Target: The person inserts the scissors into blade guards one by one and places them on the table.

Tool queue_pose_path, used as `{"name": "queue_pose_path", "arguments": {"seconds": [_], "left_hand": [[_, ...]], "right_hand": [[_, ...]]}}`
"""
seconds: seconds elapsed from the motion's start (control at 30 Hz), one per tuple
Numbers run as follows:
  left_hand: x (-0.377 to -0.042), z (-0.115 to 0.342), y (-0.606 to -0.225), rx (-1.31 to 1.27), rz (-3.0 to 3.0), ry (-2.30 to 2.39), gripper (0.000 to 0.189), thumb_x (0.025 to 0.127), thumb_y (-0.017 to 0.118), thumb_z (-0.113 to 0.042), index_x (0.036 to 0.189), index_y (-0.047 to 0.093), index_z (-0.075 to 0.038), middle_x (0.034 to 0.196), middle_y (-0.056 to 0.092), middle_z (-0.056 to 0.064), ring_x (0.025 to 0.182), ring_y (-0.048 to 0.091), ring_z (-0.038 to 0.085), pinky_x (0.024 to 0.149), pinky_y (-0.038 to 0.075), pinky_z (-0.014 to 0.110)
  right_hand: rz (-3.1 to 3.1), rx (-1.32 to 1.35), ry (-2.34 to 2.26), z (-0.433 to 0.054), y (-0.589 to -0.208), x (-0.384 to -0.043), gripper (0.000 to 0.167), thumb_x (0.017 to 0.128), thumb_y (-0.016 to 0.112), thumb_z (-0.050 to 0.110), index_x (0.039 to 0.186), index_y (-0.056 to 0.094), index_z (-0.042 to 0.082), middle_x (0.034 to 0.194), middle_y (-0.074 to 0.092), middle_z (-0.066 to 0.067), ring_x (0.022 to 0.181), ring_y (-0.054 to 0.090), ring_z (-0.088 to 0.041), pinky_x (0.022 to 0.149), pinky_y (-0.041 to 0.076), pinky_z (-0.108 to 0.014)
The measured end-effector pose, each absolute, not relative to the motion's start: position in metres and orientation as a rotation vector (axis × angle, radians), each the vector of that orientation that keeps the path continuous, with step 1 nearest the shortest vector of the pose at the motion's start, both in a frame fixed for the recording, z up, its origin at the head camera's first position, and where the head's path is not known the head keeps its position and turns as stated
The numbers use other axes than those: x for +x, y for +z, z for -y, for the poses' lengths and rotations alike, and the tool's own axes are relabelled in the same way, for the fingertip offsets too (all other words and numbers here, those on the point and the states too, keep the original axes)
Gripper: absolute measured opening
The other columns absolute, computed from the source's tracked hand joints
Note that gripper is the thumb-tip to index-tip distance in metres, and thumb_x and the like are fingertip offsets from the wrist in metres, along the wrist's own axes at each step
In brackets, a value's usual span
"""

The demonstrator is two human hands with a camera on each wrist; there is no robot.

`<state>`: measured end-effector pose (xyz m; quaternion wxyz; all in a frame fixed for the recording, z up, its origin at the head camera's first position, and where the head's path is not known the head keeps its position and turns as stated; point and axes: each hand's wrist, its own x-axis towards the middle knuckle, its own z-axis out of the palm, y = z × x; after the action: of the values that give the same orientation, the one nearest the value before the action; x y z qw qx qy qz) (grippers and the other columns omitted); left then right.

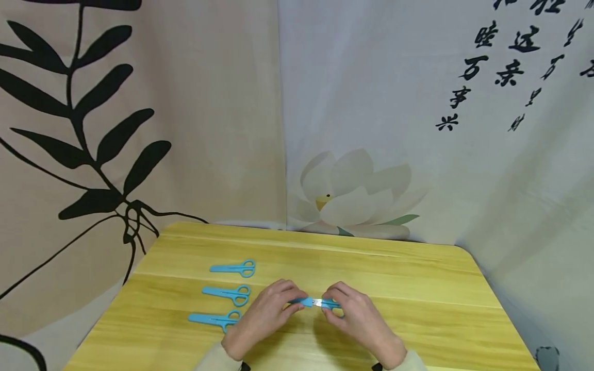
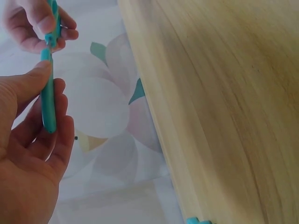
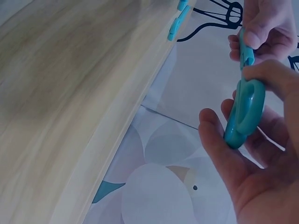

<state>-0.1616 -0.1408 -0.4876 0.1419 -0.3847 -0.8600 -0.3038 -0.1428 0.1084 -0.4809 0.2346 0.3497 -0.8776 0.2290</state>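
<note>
Above the table, both hands are at one pair of blue-handled scissors (image 1: 330, 304). My left hand (image 1: 264, 317) pinches its blue blade cover (image 2: 48, 105) between thumb and fingers. My right hand (image 1: 359, 317) grips the scissors by the handle loops (image 3: 233, 135). A short stretch of metal blade (image 1: 317, 302) shows between cover and handles in the head view; the rest of the blade is hidden inside the cover. In the right wrist view, the left hand (image 3: 268, 28) is at the far end, holding the cover.
Three more blue scissors lie in a column left of the hands: the far pair (image 1: 227, 268), the middle pair (image 1: 225, 292) and the near pair (image 1: 209, 319), partly behind the left wrist. Beyond the wooden table (image 1: 417, 283) hangs a printed curtain (image 1: 371, 103).
</note>
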Motion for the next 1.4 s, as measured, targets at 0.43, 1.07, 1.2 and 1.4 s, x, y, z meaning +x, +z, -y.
{"name": "queue_pose_path", "arguments": {"seconds": [0.43, 1.07, 1.2, 1.4], "left_hand": [[-0.163, 0.14, -0.491, -1.127, 2.403, -0.85, 0.016, 0.091, 0.081, -0.012, 0.106, 0.077, -0.014, 0.098, 0.065, -0.007, 0.09, 0.061, 0.009, 0.075, 0.054, 0.021], [-0.162, 0.133, -0.493, -1.194, 2.412, -0.937, 0.016, 0.091, 0.08, -0.013, 0.106, 0.077, -0.015, 0.1, 0.066, -0.008, 0.092, 0.061, 0.007, 0.079, 0.054, 0.02], [-0.163, 0.135, -0.492, -1.19, 2.449, -0.95, 0.015, 0.093, 0.079, -0.015, 0.108, 0.077, -0.016, 0.103, 0.067, -0.009, 0.095, 0.062, 0.007, 0.081, 0.055, 0.022], [-0.163, 0.14, -0.492, -1.186, 2.482, -0.939, 0.015, 0.095, 0.077, -0.019, 0.11, 0.077, -0.016, 0.105, 0.069, -0.009, 0.096, 0.062, 0.007, 0.081, 0.055, 0.021]], "right_hand": [[2.409, 0.966, 0.666, -0.104, -0.481, -0.142, 0.025, 0.078, 0.09, 0.007, 0.094, 0.071, 0.011, 0.1, 0.066, 0.005, 0.08, 0.068, -0.005, 0.068, 0.055, -0.015], [2.387, 1.011, 0.71, -0.1, -0.485, -0.143, 0.025, 0.078, 0.09, 0.006, 0.094, 0.071, 0.011, 0.099, 0.066, 0.004, 0.079, 0.066, -0.005, 0.068, 0.053, -0.012], [2.38, 1.022, 0.709, -0.1, -0.485, -0.144, 0.025, 0.077, 0.089, 0.006, 0.094, 0.071, 0.011, 0.098, 0.066, 0.005, 0.079, 0.066, -0.005, 0.069, 0.054, -0.012], [2.394, 1.029, 0.719, -0.097, -0.486, -0.145, 0.024, 0.079, 0.089, 0.006, 0.095, 0.071, 0.011, 0.099, 0.066, 0.005, 0.081, 0.067, -0.005, 0.07, 0.054, -0.013]]}}
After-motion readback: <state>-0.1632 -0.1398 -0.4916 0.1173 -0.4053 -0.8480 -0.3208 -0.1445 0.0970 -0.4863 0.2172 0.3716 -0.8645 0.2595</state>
